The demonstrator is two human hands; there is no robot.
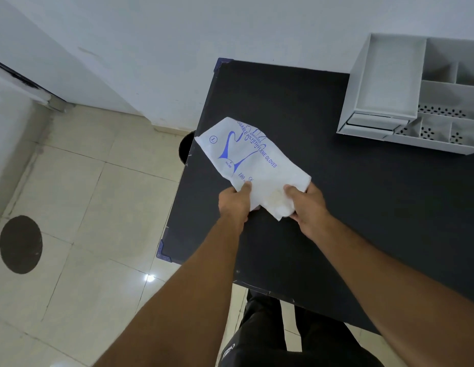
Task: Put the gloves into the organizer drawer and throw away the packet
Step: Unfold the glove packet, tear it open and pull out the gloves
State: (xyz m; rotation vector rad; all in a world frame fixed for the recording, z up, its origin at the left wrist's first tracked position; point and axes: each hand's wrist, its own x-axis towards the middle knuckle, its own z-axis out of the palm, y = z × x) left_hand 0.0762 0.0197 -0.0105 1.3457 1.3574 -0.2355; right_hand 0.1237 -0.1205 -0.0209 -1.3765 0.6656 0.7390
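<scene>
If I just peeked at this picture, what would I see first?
First you'd spot the white glove packet with blue writing, held over the black table by the left hand and the right hand at its near end. Next comes the white organizer with many compartments at the table's far right corner. On the tiled floor at the left there is a dark round patch.

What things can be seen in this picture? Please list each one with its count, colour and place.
glove packet: one, white with blue print, held above the table's left part
table: one, black, centre and right
organizer: one, white, far right of the table, drawer slightly open
dark round object: one, black, on the floor past the table's left edge, mostly hidden
round mark: one, dark, on the tiled floor, left
hands: two, left hand and right hand, both gripping the packet's near end
</scene>
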